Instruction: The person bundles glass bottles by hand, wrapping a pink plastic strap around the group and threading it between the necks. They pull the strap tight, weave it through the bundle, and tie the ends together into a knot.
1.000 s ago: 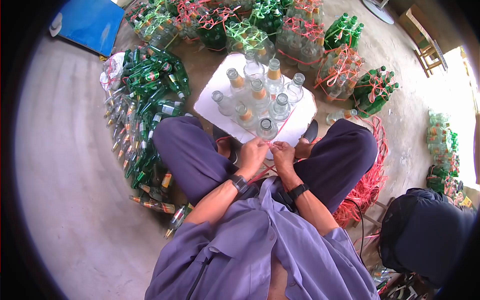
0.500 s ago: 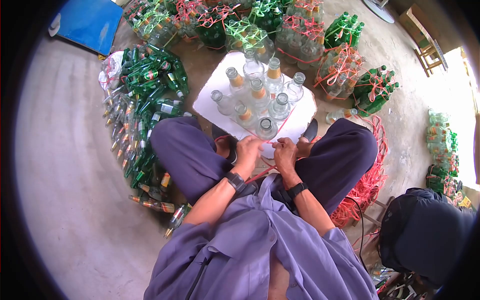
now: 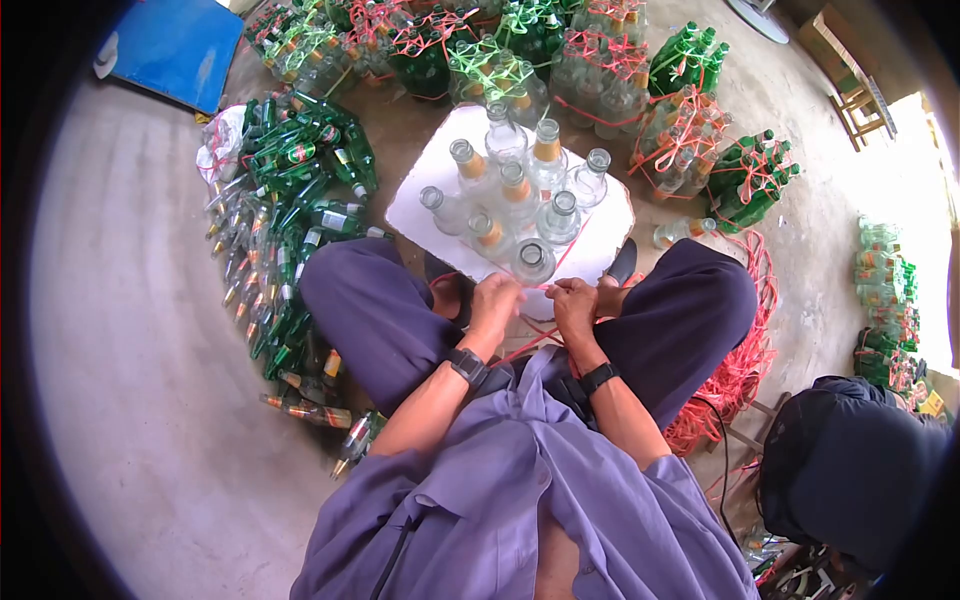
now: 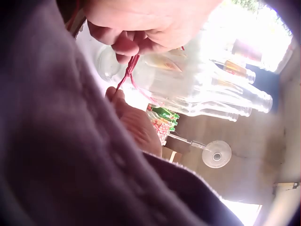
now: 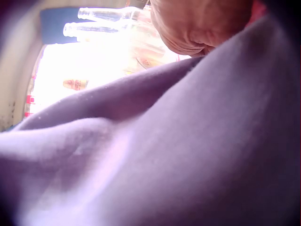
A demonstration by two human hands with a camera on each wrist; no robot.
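Clear glass bottles (image 3: 514, 190), several with orange neck labels, stand upright in a tight group on a white board (image 3: 420, 210). Red plastic twine (image 4: 130, 70) runs around their lower part and comes together in front of the nearest bottle (image 3: 533, 260). My left hand (image 3: 493, 308) pinches the twine on the left, with curled fingers showing at the top of the left wrist view. From the right side, my right hand (image 3: 574, 310) pinches the other part between thumb and finger. A twisted crossing of the strands lies between both hands. Sleeve cloth covers most of the right wrist view.
Loose green and clear bottles (image 3: 300, 200) lie heaped at the left. Tied bottle bundles (image 3: 600, 75) stand behind the board and to the right. A tangle of red twine (image 3: 725, 390) is beside the right knee, near a dark covered object (image 3: 850, 470). One clear bottle (image 3: 683, 232) lies on the floor.
My hands were close together at the twine a second ago and have drawn slightly apart, left hand leftward and right hand rightward. The bottles stay in place.
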